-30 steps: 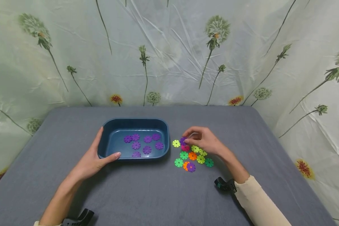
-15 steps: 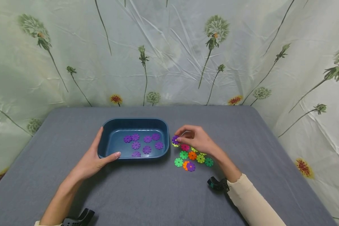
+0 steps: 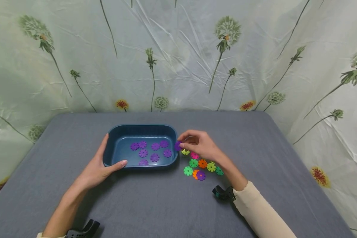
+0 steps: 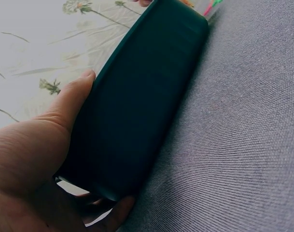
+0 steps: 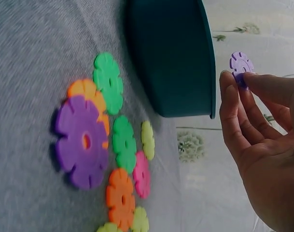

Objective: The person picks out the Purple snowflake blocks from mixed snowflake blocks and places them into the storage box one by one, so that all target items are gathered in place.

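Note:
A dark blue rectangular bin (image 3: 145, 167) stands on the table, with several purple notched plastic discs (image 3: 155, 157) lying on its floor. My left hand (image 3: 95, 170) grips the bin's left end, thumb over the near rim and fingers round the side; the left wrist view shows the thumb (image 4: 77, 96) along the rim. Between thumb and fingertips my right hand (image 3: 200, 143) pinches one purple disc (image 5: 241, 65), right at the bin's right rim. Below that hand lies a loose group of discs: green (image 3: 188, 171), orange (image 3: 202, 163), pink (image 3: 194, 155), yellow, and a purple disc (image 3: 201, 175) overlapping an orange one.
A grey cloth (image 3: 154, 205) covers the table. Behind it hangs a pale curtain (image 3: 184, 66) printed with dandelions. Black wrist straps (image 3: 224, 192) sit on both forearms, the right one below a cream sleeve (image 3: 261, 211).
My right hand has carried the purple disc leftward from over the loose discs to the bin's right rim. The left hand and the bin have stayed put.

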Available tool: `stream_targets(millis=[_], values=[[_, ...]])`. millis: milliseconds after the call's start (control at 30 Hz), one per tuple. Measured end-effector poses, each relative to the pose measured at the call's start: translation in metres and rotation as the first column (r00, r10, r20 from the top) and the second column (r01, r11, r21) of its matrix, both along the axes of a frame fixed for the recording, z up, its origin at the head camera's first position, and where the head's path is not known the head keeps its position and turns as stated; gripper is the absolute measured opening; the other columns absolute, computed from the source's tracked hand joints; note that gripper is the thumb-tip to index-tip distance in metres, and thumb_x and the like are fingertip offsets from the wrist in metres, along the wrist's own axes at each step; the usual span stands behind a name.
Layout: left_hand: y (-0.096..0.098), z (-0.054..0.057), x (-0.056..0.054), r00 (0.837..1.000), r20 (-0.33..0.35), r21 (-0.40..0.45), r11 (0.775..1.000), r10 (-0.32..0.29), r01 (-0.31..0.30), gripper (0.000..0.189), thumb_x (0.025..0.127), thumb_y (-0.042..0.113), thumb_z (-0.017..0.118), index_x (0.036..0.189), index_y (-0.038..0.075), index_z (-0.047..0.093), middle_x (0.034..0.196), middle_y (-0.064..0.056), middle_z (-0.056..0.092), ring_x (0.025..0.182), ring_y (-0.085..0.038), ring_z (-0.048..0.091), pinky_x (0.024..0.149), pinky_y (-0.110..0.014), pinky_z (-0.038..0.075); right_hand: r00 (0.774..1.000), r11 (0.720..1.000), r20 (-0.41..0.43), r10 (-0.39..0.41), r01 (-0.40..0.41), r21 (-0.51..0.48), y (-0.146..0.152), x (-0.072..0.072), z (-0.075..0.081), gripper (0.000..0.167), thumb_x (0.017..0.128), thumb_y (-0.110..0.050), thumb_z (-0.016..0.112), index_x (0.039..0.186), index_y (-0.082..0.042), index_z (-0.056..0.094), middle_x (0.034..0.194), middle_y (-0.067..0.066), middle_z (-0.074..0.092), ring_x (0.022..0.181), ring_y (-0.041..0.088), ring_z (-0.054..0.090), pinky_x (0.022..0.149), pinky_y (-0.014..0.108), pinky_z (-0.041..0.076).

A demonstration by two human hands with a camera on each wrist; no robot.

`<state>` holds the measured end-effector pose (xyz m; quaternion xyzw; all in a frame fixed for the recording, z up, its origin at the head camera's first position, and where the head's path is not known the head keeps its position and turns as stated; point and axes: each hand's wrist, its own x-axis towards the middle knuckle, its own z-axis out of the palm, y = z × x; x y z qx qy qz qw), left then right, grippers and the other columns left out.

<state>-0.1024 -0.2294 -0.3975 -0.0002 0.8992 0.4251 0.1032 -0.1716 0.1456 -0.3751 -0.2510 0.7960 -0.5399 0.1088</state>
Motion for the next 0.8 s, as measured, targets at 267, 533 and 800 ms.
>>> stream_targets(millis=[267, 533, 800], values=[[0.001, -0.001, 0.0, 1.0, -0.003, 0.0, 1.0, 0.005, -0.005, 0.125, 0.091, 0.049, 0.077, 0.164, 0.031, -0.023, 0.174, -0.025, -0.014, 0.154, -0.066, 0.004, 0.11, -0.087, 0.017, 1.0, 0.999, 0.014, 0.019, -0.018, -0.045, -0.011, -0.001, -0.002, 0.016, 0.099, -0.007, 0.07, 0.114, -0.005, 0.073, 0.111, 0.015, 0.075, 0.096, 0.038, 0.075, 0.085, 0.058, 0.061], [0.001, 0.0, 0.0, 1.0, -0.005, -0.001, 1.0, 0.004, -0.004, 0.125, 0.091, 0.049, 0.077, 0.165, 0.03, -0.022, 0.174, -0.025, -0.013, 0.154, -0.065, 0.004, 0.111, -0.087, 0.017, 1.0, 0.998, -0.005, 0.028, -0.028, -0.053, -0.019, -0.001, -0.003, 0.016, 0.099, -0.008, 0.07, 0.115, -0.007, 0.073, 0.111, 0.014, 0.075, 0.092, 0.019, 0.075, 0.085, 0.056, 0.062], [0.0, 0.0, 0.0, 1.0, 0.001, 0.0, 1.0, 0.002, -0.002, 0.124, 0.092, 0.049, 0.076, 0.164, 0.032, -0.024, 0.174, -0.025, -0.014, 0.154, -0.065, 0.004, 0.111, -0.087, 0.017, 0.999, 0.999, -0.035, 0.041, -0.042, -0.032, -0.029, -0.003, -0.001, 0.022, 0.099, -0.008, 0.07, 0.119, 0.002, 0.071, 0.11, 0.014, 0.073, 0.09, 0.016, 0.073, 0.082, 0.043, 0.064]])
